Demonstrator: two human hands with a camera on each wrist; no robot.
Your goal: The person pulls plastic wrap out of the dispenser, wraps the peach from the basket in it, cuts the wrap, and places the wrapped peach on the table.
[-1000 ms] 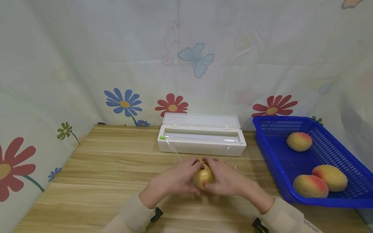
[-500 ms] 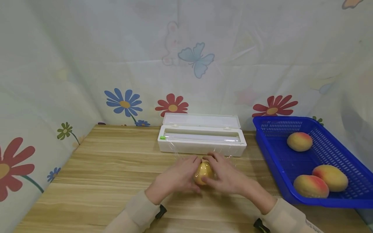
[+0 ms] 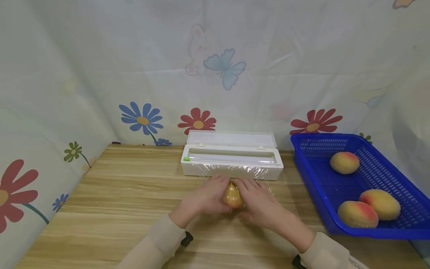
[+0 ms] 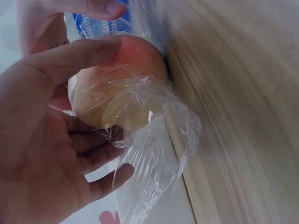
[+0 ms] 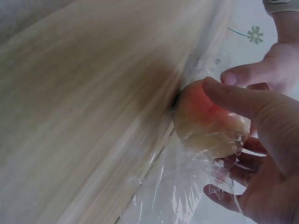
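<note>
A yellow mango with a red blush, wrapped in clear cling film, rests on the wooden table between both hands. From the left, my left hand holds its side, thumb on the film-covered red part and the other fingers behind. My right hand grips the opposite side, its thumb on the blush. The film runs from the mango back to a white cling film dispenser whose lid stands up. In both wrist views the film hangs loose and wrinkled beyond the fruit.
On the right stands a blue plastic basket with three more mangoes, one at the back and two touching near the front. A green slider sits at the dispenser's left end. Behind the table hangs a flowered curtain.
The mango has rolled slightly away towards the dispenser, with both hands moving along. The film in front of the dispenser now looks slacker and more wrinkled.
</note>
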